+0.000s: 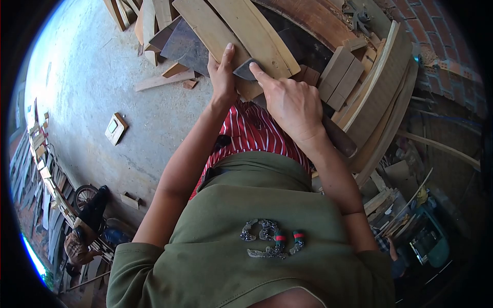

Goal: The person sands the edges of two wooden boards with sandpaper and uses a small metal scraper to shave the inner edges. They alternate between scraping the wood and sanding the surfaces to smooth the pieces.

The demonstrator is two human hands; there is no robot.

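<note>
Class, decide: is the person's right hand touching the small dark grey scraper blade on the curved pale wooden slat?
Touching. The head view shows the right hand with its index finger pressed on the small dark grey scraper blade, no gap.

One head-worn fisheye view looks steeply down, close over the person's chest, wood stack (257,31) at twelve o'clock, concrete floor (92,77) at ten.

Probably woodworking workshop: stacked planks (246,31), offcuts (164,79) on concrete floor (102,66), brick wall (436,31).
</note>
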